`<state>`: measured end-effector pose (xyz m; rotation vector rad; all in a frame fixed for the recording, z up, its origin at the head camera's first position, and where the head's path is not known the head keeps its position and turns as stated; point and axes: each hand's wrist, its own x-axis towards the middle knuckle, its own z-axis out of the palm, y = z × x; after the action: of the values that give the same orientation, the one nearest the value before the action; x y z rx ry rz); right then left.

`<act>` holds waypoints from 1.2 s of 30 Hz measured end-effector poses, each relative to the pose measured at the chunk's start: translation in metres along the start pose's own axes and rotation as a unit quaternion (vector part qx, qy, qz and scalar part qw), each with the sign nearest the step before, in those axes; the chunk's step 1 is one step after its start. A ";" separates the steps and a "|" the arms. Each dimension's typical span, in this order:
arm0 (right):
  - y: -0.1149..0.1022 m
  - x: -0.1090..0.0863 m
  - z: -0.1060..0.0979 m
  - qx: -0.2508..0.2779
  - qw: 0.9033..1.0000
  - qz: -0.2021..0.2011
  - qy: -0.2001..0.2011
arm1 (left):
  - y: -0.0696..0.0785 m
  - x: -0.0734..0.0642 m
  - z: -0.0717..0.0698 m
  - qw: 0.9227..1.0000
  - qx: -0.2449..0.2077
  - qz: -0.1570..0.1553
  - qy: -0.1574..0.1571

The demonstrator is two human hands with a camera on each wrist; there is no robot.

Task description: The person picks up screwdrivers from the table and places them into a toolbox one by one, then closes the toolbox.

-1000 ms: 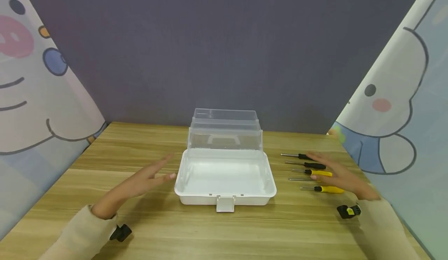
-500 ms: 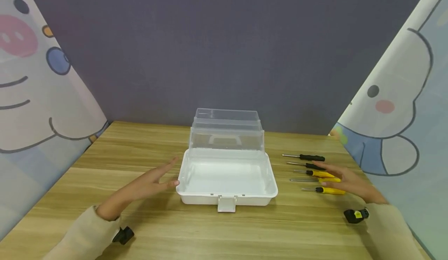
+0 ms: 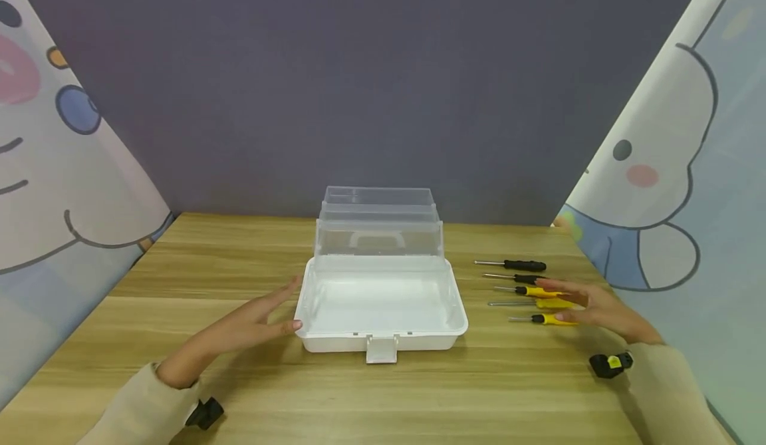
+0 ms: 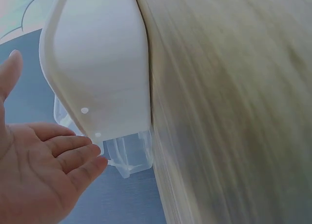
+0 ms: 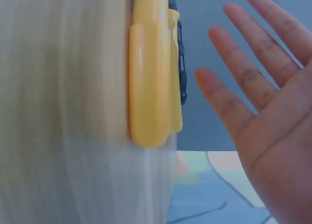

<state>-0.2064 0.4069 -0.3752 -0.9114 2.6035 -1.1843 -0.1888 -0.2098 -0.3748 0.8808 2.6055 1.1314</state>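
A white plastic box (image 3: pixel 382 344) stands on the table with its clear lid (image 3: pixel 378 239) raised at the back. Beside the box's left wall is my left hand (image 3: pixel 248 325), fingers extended and thumb tip right at the rim. In the left wrist view, the fingers (image 4: pixel 73 155) overlap the box's far corner. To the right lie several screwdrivers in a column, black-handled ones (image 3: pixel 525 265) farther back and yellow-handled ones (image 3: pixel 556 320) nearer. Over their handles hovers my right hand (image 3: pixel 610 312), spread and holding nothing. It hides some handle ends in the head view.
The wood-grain table (image 3: pixel 383 405) reaches back to a dark grey panel (image 3: pixel 383 99). Cartoon-printed sheets (image 3: pixel 652 165) bound both sides. A white latch flap (image 3: pixel 382 350) hangs at the box's front. Each wrist carries a small black camera.
My right hand has drawn back and nearer, uncovering the farthest black screwdriver handle. My left hand has shifted slightly nearer along the box's left side. The head view has swung a little.
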 end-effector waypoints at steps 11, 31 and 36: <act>0.004 -0.010 -0.003 0.030 0.999 0.037 0.007 | 0.003 -0.001 0.000 1.000 0.028 0.011 -0.001; 0.022 -0.023 -0.006 0.083 0.997 0.006 -0.009 | 0.002 0.002 0.003 0.998 0.068 0.014 -0.003; 0.020 -0.024 -0.009 0.043 0.998 0.034 0.005 | 0.002 0.001 0.003 0.997 0.071 0.015 0.000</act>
<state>-0.1997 0.4367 -0.3868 -0.7953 2.5468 -1.2757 -0.1873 -0.2061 -0.3752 0.9511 2.7088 0.9619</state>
